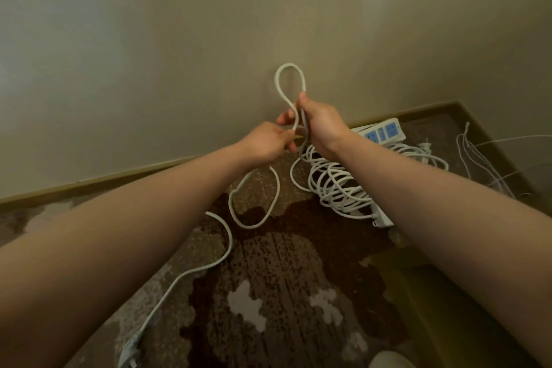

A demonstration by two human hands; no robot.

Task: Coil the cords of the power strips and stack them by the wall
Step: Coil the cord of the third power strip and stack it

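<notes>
A white cord (280, 85) rises in a loop in front of the wall. My right hand (321, 125) grips both strands at the loop's base. My left hand (268, 143) pinches the cord just below and to the left. From my hands the cord drops to the carpet, curls in a ring (273, 203) and runs to its plug (130, 352) at the lower left. A tangled pile of white cord (334, 185) lies right of my hands. A power strip with blue sockets (383, 131) sits by the wall, and a second strip's end (380, 218) shows under the pile.
A beige wall (209, 39) with a baseboard (119, 178) runs across the back and meets another wall at the right corner. Thin white wires (478, 161) lie on the patterned brown carpet at the far right. A pale rounded object (391, 360) sits at the bottom edge.
</notes>
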